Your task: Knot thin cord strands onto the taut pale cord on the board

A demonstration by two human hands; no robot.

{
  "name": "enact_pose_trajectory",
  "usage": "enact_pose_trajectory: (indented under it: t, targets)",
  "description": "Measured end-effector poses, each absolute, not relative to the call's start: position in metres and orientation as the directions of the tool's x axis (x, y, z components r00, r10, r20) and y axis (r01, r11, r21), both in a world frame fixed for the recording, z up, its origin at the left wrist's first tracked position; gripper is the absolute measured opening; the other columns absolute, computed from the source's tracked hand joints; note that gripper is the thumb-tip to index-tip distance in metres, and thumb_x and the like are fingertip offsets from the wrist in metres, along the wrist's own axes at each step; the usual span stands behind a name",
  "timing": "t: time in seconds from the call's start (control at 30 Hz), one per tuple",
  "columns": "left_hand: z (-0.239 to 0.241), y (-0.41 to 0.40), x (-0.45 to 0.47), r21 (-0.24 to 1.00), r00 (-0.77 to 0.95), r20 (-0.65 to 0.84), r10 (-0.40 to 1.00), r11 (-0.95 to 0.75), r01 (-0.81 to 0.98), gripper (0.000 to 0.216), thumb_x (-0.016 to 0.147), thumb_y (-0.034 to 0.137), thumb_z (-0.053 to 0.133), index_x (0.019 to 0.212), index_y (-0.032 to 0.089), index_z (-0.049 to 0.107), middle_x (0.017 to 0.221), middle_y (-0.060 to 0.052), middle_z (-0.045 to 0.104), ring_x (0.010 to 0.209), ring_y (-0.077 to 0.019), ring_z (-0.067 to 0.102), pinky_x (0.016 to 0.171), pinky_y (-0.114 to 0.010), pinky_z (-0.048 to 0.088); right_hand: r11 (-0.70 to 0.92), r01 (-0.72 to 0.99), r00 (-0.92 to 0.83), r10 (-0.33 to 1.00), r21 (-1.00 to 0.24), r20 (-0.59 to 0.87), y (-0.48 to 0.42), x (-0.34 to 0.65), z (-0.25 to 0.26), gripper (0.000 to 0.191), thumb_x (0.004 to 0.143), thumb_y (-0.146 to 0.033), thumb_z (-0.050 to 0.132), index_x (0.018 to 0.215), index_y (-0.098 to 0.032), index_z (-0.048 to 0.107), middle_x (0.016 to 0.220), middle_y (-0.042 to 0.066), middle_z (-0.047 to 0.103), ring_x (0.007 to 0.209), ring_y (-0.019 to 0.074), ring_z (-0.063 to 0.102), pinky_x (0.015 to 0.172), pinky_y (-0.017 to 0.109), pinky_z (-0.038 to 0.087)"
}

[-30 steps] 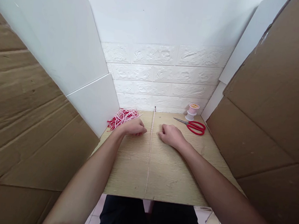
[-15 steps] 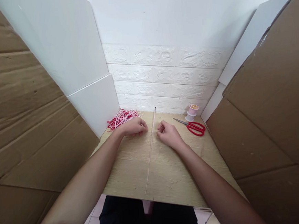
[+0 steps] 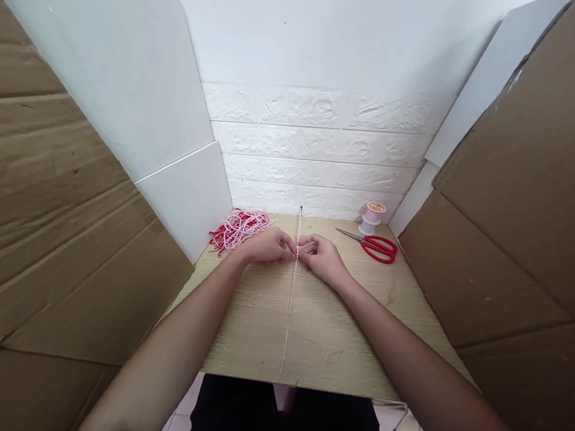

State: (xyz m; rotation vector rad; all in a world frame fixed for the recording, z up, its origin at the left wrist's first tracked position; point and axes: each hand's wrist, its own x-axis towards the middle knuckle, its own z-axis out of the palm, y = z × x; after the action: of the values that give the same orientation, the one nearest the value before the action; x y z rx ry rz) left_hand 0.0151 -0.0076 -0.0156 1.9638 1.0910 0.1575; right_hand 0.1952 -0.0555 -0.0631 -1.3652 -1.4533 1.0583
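Tabletop (image 3: 348, 333) between cardboard walls (image 3: 57, 237) | pale cord (image 3: 292, 295) almost reaches near edge (image 3: 333, 388) | hands (image 3: 268, 246) pinch cord, forearms (image 3: 202, 322) spread wide

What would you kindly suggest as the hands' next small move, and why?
I might ease the left hand and right hand slightly apart, drawing taut any strand they pinch, though none is clear enough to make out: both meet at the pale cord, which runs toward the table's near edge.
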Motion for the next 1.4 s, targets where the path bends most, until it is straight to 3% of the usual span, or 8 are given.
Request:
enact_pose_trajectory:
  t: [0.27, 0.43, 0.53, 0.7, 0.93, 1.13, 1.4]
  targets:
    - [-0.009, -0.004, 0.008, 0.731, 0.649, -0.257, 0.716, -0.295, 0.615, 0.030, 0.076, 0.039, 0.064, 0.089, 0.014, 0.073, 0.073, -0.001, 0.063, 0.056, -0.0076, 0.049, 0.047, -0.018, 0.034, 0.102, 0.419, -0.005, 0.994, -0.902, 0.110, -0.057, 0.197, -0.058, 0.025, 0.074, -0.013, 0.061, 0.099, -0.014, 0.067, 0.075, 0.001, 0.068, 0.063, 0.0119, 0.060, 0.059, 0.021, 0.043]
    - [0.001, -0.007, 0.008, 0.792, 0.664, -0.194, 0.722, -0.284, 0.541, 0.032, 0.081, 0.041, 0.058, 0.088, 0.013, 0.071, 0.082, -0.005, 0.067, 0.068, -0.0105, 0.056, 0.054, -0.019, 0.038, 0.133, 0.400, -0.034, 0.991, -0.907, 0.131, -0.055, 0.199, -0.062, 0.026, 0.075, -0.012, 0.060, 0.100, -0.014, 0.066, 0.077, 0.001, 0.070, 0.068, 0.0124, 0.063, 0.064, 0.022, 0.045]
    - [-0.002, -0.005, 0.009, 0.826, 0.699, -0.127, 0.704, -0.315, 0.467, 0.029, 0.081, 0.033, 0.055, 0.096, 0.013, 0.070, 0.094, -0.006, 0.070, 0.081, -0.0120, 0.060, 0.064, -0.019, 0.043, 0.148, 0.401, -0.051, 0.989, -0.904, 0.140, -0.055, 0.199, -0.062, 0.026, 0.075, -0.010, 0.059, 0.100, -0.014, 0.066, 0.079, 0.002, 0.070, 0.069, 0.0124, 0.063, 0.065, 0.022, 0.045]
    - [-0.011, 0.002, 0.007, 0.842, 0.797, -0.114, 0.593, -0.368, 0.395, 0.035, 0.077, 0.019, 0.054, 0.109, 0.012, 0.067, 0.096, -0.007, 0.071, 0.090, -0.0135, 0.064, 0.082, -0.023, 0.046, 0.149, 0.418, -0.063, 0.989, -0.896, 0.135, -0.057, 0.200, -0.058, 0.025, 0.074, -0.010, 0.060, 0.098, -0.014, 0.065, 0.079, 0.002, 0.070, 0.068, 0.0122, 0.062, 0.064, 0.022, 0.045]
    - [-0.013, 0.001, 0.008, 0.718, 0.801, -0.084, 0.593, -0.522, 0.461, 0.031, 0.078, 0.017, 0.053, 0.101, 0.014, 0.073, 0.095, -0.002, 0.070, 0.075, -0.0091, 0.056, 0.068, -0.018, 0.040, 0.137, 0.374, -0.056, 0.991, -0.917, 0.125, -0.056, 0.200, -0.060, 0.026, 0.073, -0.009, 0.062, 0.098, -0.013, 0.065, 0.077, 0.002, 0.069, 0.066, 0.0118, 0.062, 0.061, 0.020, 0.044]
    - [-0.015, -0.001, 0.011, 0.744, 0.778, -0.119, 0.617, -0.463, 0.481, 0.030, 0.077, 0.020, 0.055, 0.098, 0.013, 0.075, 0.091, -0.003, 0.070, 0.079, -0.0110, 0.058, 0.072, -0.019, 0.041, 0.114, 0.369, -0.060, 0.993, -0.923, 0.098, -0.054, 0.200, -0.062, 0.028, 0.073, -0.011, 0.063, 0.101, -0.013, 0.064, 0.078, 0.003, 0.070, 0.067, 0.0125, 0.062, 0.061, 0.021, 0.044]
    - [-0.013, -0.002, 0.007, 0.744, 0.738, -0.143, 0.660, -0.420, 0.520, 0.035, 0.074, 0.026, 0.062, 0.103, 0.015, 0.078, 0.071, 0.000, 0.063, 0.060, -0.0080, 0.047, 0.057, -0.019, 0.033, 0.132, 0.413, -0.070, 0.991, -0.901, 0.113, -0.055, 0.201, -0.062, 0.024, 0.075, -0.012, 0.063, 0.099, -0.013, 0.064, 0.077, 0.002, 0.069, 0.067, 0.0124, 0.062, 0.063, 0.021, 0.045]
